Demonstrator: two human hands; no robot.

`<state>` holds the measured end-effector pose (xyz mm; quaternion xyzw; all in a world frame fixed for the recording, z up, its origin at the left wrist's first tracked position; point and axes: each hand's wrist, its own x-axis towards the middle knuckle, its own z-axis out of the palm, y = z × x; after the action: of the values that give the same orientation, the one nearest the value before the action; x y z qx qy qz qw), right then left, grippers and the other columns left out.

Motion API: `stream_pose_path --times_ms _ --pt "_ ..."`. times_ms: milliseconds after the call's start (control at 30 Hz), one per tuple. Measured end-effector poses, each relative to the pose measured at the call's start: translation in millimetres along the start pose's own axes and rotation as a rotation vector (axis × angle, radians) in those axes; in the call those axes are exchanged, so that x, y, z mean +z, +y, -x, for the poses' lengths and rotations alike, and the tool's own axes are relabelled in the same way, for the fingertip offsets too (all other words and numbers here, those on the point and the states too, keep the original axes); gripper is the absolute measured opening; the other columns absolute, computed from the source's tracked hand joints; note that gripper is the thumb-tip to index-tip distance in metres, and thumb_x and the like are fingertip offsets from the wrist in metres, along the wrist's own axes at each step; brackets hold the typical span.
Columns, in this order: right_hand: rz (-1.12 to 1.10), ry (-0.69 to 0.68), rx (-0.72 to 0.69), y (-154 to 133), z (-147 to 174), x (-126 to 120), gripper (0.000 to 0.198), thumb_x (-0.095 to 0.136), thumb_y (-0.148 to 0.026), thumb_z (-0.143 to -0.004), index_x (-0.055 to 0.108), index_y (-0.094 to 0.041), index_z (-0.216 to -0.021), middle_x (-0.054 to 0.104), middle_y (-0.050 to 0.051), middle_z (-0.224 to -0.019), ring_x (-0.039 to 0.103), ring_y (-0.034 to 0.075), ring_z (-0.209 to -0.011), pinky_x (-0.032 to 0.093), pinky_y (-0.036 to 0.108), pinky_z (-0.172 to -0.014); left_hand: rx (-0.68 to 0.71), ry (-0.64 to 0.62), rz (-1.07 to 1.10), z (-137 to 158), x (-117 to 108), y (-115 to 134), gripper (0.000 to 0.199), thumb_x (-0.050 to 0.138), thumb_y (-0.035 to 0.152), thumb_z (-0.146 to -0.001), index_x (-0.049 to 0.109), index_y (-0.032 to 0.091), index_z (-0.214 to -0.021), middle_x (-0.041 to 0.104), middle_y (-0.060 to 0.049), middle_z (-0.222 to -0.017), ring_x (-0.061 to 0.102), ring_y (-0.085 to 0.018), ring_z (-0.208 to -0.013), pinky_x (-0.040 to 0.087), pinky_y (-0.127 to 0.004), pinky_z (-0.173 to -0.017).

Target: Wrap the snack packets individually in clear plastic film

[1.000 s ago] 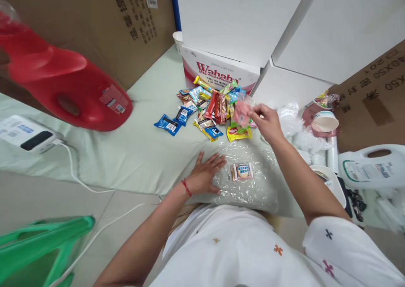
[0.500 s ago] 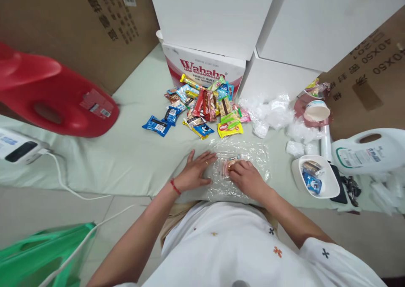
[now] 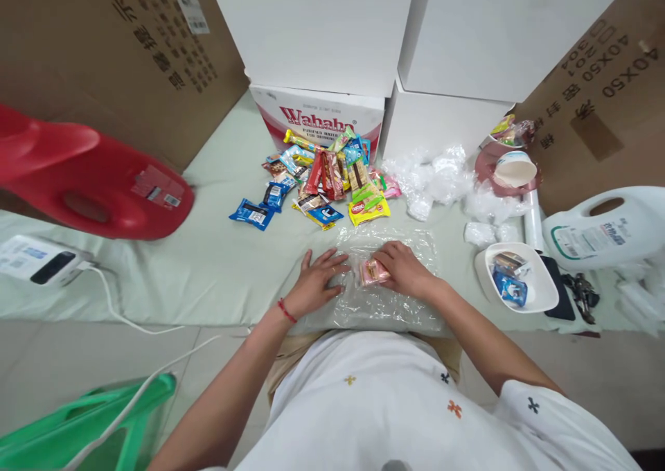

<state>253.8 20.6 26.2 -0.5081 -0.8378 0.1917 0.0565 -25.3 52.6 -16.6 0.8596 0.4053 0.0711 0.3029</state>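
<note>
A clear plastic sheet or bag (image 3: pixel 382 310) lies spread on the cloth-covered table in front of me. My left hand (image 3: pixel 316 280) rests palm down at its left edge, fingers stretched and apart, holding nothing. On the plastic sits a small pink wrapped snack (image 3: pixel 372 272). The fingers of my right hand (image 3: pixel 405 270) are closed on the snack's right side and partly cover it. Whether the snack is inside or on top of the plastic I cannot tell. Beyond both hands lies a heap of colourful wrapped snacks (image 3: pixel 327 173).
Behind the heap stand a Wahaha carton (image 3: pixel 316 114) and white boxes (image 3: pixel 322 28). At the right are crumpled clear plastic (image 3: pixel 433 173), a white bowl (image 3: pixel 545 291) with snacks, a pale jug (image 3: pixel 613 232) and keys (image 3: pixel 584 294). A red jug (image 3: pixel 98 173) lies left.
My right hand has shifted slightly up and right on the snack, so more of its pink wrapper shows. My left hand stays flat on the plastic. The camera view has tilted a little.
</note>
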Motion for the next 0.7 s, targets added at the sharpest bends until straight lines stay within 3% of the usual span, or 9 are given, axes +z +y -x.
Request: stream_pose_path --times_ms 167,333,400,533,633,700 --pt "-0.006 0.045 0.102 20 2 -15 0.044 0.078 -0.037 -0.086 0.064 -0.021 -0.124 0.063 0.012 -0.119 0.05 0.029 -0.115 0.04 0.04 -0.097 0.002 -0.008 0.014 2 3 -4 0.048 0.066 0.031 -0.087 0.063 0.035 -0.135 0.052 -0.005 -0.158 0.035 -0.031 -0.153 0.003 -0.069 -0.123" --pt "0.067 0.166 0.363 56 7 -28 0.043 0.077 -0.049 -0.085 0.064 -0.02 -0.114 0.066 0.011 -0.104 0.054 0.032 -0.105 0.043 0.039 -0.085 -0.008 -0.018 0.018 2 4 -6 0.049 0.067 0.031 -0.087 0.063 0.036 -0.135 0.051 -0.003 -0.158 0.034 -0.031 -0.154 0.002 -0.067 -0.124" --pt "0.099 0.214 0.392 58 8 -30 0.045 0.075 -0.053 -0.085 0.062 -0.018 -0.111 0.066 0.012 -0.105 0.054 0.034 -0.107 0.044 0.041 -0.085 -0.01 -0.016 0.024 2 4 -6 0.048 0.067 0.032 -0.087 0.063 0.036 -0.135 0.051 -0.004 -0.159 0.034 -0.031 -0.154 0.002 -0.067 -0.124" --pt "0.141 0.26 0.2 35 7 -24 0.054 0.077 -0.053 -0.084 0.06 -0.015 -0.12 0.062 0.018 -0.128 0.049 0.035 -0.124 0.04 0.045 -0.101 -0.007 -0.021 0.033 1 3 -6 0.047 0.067 0.033 -0.088 0.063 0.036 -0.135 0.051 -0.004 -0.158 0.034 -0.031 -0.154 0.002 -0.067 -0.124" --pt "0.137 0.141 0.028 7 -1 -10 0.058 0.079 -0.056 -0.082 0.062 -0.016 -0.121 0.061 0.019 -0.133 0.045 0.036 -0.131 0.033 0.048 -0.11 -0.003 -0.011 0.028 1 3 -6 0.047 0.066 0.034 -0.088 0.064 0.035 -0.134 0.052 -0.004 -0.158 0.034 -0.031 -0.154 0.002 -0.066 -0.124" --pt "0.136 0.046 0.003 -5 -5 0 0.063 0.082 -0.056 -0.079 0.063 -0.016 -0.124 0.06 0.019 -0.135 0.042 0.037 -0.135 0.028 0.053 -0.114 0.0 -0.005 0.023 1 4 -5 0.047 0.066 0.033 -0.087 0.064 0.035 -0.134 0.052 -0.004 -0.158 0.035 -0.031 -0.153 0.001 -0.066 -0.124"
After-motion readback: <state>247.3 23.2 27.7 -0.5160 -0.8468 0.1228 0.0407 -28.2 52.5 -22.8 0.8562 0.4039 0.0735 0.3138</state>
